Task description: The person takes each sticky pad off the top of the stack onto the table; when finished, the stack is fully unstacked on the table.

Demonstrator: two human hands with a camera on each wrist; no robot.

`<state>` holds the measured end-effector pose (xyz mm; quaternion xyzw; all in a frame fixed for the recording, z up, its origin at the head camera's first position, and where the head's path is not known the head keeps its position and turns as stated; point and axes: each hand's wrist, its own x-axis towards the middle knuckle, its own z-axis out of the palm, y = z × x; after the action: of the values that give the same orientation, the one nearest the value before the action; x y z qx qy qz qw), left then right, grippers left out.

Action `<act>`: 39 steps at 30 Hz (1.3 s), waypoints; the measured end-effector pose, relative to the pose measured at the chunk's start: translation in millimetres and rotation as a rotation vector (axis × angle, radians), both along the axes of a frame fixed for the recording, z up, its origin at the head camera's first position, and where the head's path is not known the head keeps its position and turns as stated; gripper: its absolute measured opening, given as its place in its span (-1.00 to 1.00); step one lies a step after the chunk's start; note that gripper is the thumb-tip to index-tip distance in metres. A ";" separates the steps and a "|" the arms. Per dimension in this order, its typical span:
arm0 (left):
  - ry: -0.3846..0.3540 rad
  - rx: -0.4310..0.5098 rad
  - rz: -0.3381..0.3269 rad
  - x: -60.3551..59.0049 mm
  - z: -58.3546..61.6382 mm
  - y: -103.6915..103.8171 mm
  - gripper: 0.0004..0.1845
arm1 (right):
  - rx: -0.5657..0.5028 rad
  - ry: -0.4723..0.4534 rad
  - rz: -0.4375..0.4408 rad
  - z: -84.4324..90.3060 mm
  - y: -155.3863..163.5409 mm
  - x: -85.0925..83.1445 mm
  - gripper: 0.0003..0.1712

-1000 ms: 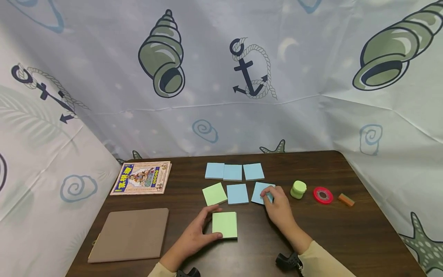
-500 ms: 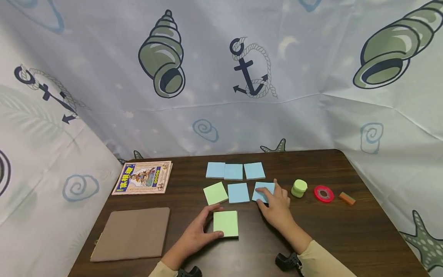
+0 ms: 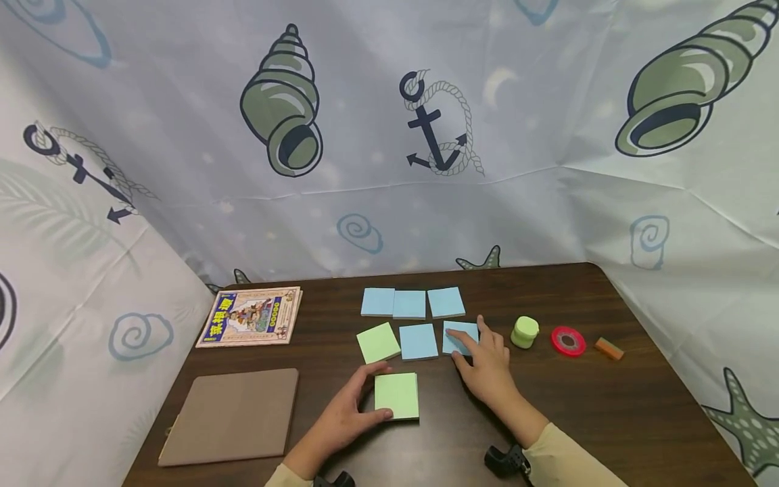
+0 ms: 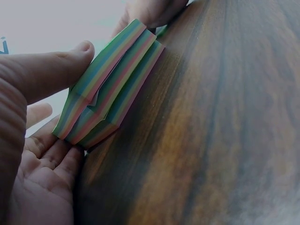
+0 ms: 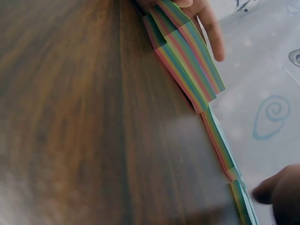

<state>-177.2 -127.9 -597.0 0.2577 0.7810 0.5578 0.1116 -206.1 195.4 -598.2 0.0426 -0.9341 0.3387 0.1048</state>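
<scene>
On the dark wooden table (image 3: 578,406) lie sticky-note pads in two rows: three blue ones at the back (image 3: 409,304), then a green pad (image 3: 378,342), a blue pad (image 3: 418,341) and another blue pad (image 3: 456,335). My right hand (image 3: 483,362) rests with straight fingers on that last blue pad. My left hand (image 3: 349,412) grips the left edge of a separate green pad (image 3: 397,396) nearer to me, thumb at its far corner. In the left wrist view this pad's striped edge (image 4: 108,89) sits between thumb and fingers. The right wrist view shows the pads (image 5: 187,56) edge-on.
A picture book (image 3: 251,316) lies at the back left, and a brown notebook (image 3: 231,416) sits in front of it. Right of the pads stand a small green jar (image 3: 525,332), a red tape roll (image 3: 568,341) and an orange eraser (image 3: 609,349). A printed curtain surrounds the table.
My right hand stopped pinching the blue pad's corner and now lies flat on it; the pad sits a little more in line with its row. The left hand has not moved.
</scene>
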 end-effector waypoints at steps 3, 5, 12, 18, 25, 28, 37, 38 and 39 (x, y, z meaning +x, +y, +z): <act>-0.009 0.004 -0.003 0.3 0.3 -0.2 -0.05 | -0.160 0.047 0.003 -1.2 0.1 -1.4 -0.49; -0.010 0.003 -0.002 0.3 0.1 -0.2 -0.06 | -0.275 0.088 0.007 -1.2 0.0 -2.1 -0.51; 0.003 0.001 0.000 -1.1 0.4 -0.2 -0.06 | -0.582 0.188 -0.006 6.7 -0.9 -1.6 -0.58; 0.011 -0.004 0.003 -2.5 3.5 0.3 -0.07 | -0.674 0.185 0.125 10.2 -5.7 1.6 -0.69; 0.004 -0.013 0.010 -0.8 1.0 0.0 -0.07 | -0.658 -0.130 0.391 8.4 -29.8 18.4 -0.55; -0.002 -0.022 0.011 -2.1 1.7 1.4 -0.08 | -0.597 -0.159 0.460 9.1 -35.9 21.7 -0.49; 0.001 -0.036 0.019 -2.2 1.2 0.4 -0.08 | -0.392 -0.116 0.575 8.1 -40.6 24.4 -0.19; -0.005 -0.037 0.019 -1.4 0.7 0.0 -0.08 | -0.384 -0.112 0.590 7.4 -40.6 25.2 -0.15; -0.010 -0.037 0.018 -0.9 0.4 -0.2 -0.08 | -0.385 -0.106 0.599 7.4 -40.6 26.0 -0.11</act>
<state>-178.1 -128.1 -596.6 0.2456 0.7929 0.5457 0.1151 -180.1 154.8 -590.8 0.2765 -0.8033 0.5258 -0.0415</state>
